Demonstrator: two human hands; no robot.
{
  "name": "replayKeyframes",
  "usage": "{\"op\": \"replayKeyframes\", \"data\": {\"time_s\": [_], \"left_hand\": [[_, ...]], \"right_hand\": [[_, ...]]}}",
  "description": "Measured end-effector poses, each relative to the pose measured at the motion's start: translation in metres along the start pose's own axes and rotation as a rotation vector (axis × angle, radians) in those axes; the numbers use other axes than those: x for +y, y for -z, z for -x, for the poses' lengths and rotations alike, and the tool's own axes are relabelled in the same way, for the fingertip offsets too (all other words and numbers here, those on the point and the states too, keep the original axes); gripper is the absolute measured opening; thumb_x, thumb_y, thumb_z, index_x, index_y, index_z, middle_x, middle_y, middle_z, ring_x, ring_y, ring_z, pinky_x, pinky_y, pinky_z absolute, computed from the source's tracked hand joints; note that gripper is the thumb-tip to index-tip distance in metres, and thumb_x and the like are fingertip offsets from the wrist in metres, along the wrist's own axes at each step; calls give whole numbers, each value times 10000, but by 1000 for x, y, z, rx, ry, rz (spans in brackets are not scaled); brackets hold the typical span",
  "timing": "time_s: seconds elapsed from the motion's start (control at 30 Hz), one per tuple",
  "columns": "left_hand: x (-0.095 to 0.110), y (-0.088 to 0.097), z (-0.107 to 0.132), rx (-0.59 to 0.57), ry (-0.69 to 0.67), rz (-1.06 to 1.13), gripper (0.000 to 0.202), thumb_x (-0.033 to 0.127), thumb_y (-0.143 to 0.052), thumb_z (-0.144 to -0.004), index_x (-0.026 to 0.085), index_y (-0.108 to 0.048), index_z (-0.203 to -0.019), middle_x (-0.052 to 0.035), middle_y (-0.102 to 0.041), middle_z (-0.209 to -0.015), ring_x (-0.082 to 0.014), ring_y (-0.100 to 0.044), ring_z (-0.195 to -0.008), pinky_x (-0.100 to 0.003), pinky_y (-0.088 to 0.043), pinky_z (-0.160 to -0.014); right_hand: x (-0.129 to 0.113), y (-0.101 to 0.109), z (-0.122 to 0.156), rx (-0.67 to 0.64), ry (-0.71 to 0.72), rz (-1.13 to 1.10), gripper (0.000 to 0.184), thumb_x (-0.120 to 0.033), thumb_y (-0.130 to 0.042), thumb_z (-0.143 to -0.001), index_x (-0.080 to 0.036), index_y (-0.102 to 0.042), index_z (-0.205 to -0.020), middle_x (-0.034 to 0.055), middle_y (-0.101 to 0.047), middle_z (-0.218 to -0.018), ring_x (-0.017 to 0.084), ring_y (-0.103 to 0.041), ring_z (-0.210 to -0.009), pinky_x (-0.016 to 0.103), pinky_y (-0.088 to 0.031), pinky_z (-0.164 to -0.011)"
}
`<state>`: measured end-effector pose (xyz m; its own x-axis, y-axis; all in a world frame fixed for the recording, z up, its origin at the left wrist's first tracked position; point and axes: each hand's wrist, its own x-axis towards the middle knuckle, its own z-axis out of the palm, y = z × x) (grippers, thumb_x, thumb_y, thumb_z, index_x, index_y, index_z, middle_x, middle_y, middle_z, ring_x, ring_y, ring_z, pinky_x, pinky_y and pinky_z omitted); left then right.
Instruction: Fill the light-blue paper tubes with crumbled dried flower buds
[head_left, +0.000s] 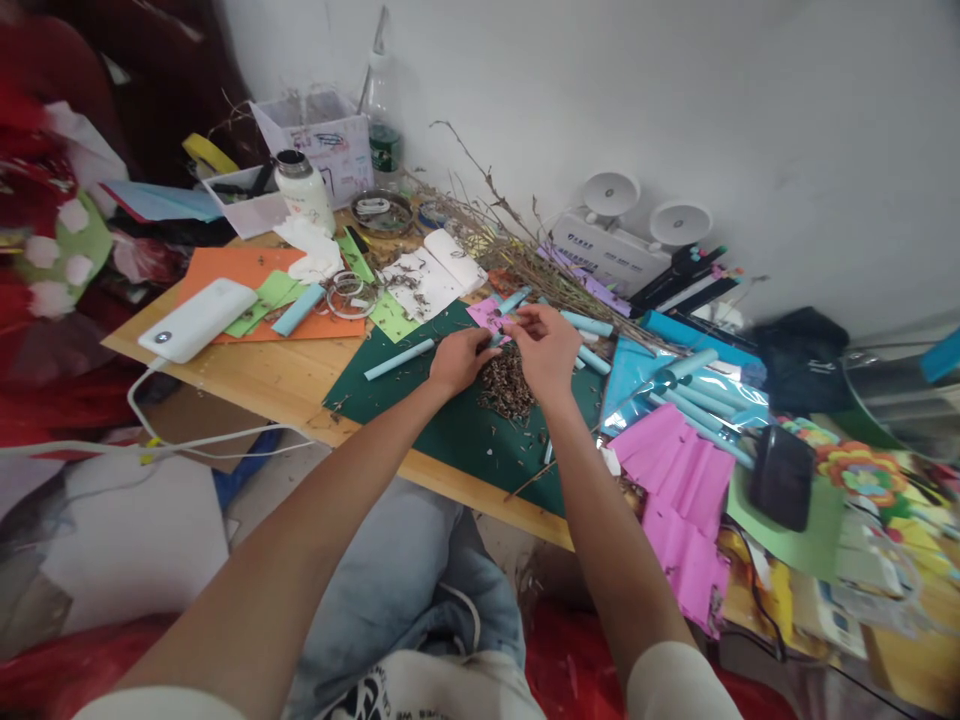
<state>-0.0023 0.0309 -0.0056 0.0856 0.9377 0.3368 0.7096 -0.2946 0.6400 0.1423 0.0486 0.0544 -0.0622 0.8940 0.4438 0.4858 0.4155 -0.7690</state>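
Note:
Both my hands meet over the dark green cutting mat [457, 425]. My left hand [459, 358] is closed in a pinch on a thin dry twig [501, 336]. My right hand [547, 348] pinches the same twig from the other side, fingers curled. A heap of dried plant bits [506, 388] lies on the mat just under my hands. A rolled light-blue paper tube [399, 360] lies left of my left hand. A small pink paper [486, 312] sits just beyond my fingers.
Dry branches [495, 225] lie along the wall. Blue tubes [694, 390] and pink paper sheets [679, 480] lie right; a black device [782, 476] is beyond them. A white power bank [196, 320], orange paper [240, 268], white bottle [304, 190] and boxes sit left.

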Motion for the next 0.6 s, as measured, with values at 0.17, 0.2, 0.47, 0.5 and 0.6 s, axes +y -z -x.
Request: {"op": "replayKeyframes", "data": {"time_s": [0.17,0.2,0.47,0.5,0.6], "left_hand": [[-1,0,0,-8,7,-8,179,359,-618,-895,193,-615,-830,-23,-653,-807,-162,-548,-722,-266,-350,-646],[-1,-1,-1,-7,8,-11,172,354,-625,-890,194,-614,-827,-23,-652,-805,-164,-547,-721,-267,-350,-645],[-2,-1,-1,-8,17,3,181,356,-600,-901,190,-616,-828,-35,-650,-807,-173,-554,-740,-267,-353,-649],[-2,-1,0,-10,14,1,187,358,-595,-904,190,-615,-823,-36,-649,-804,-174,-553,-740,-267,-352,-648],[-2,-1,0,-7,8,-9,195,357,-596,-903,191,-608,-802,-31,-641,-785,-172,-546,-726,-269,-344,-641]], "right_hand": [[4,-6,-1,-45,22,12,157,-307,-636,-818,-191,-677,-914,31,-699,-777,186,-651,-713,343,-548,-719],[5,-7,-1,-48,38,21,152,-306,-632,-823,-192,-680,-911,34,-705,-785,188,-655,-721,347,-549,-729],[6,0,6,-131,102,91,198,-273,-640,-825,-208,-685,-1007,67,-721,-960,208,-672,-833,355,-577,-743],[6,1,8,-144,116,98,210,-256,-627,-832,-213,-682,-1030,69,-718,-990,207,-670,-845,358,-580,-755],[5,5,12,-164,160,104,231,-205,-561,-862,-215,-673,-1064,69,-711,-1033,200,-667,-868,362,-581,-791]]}}
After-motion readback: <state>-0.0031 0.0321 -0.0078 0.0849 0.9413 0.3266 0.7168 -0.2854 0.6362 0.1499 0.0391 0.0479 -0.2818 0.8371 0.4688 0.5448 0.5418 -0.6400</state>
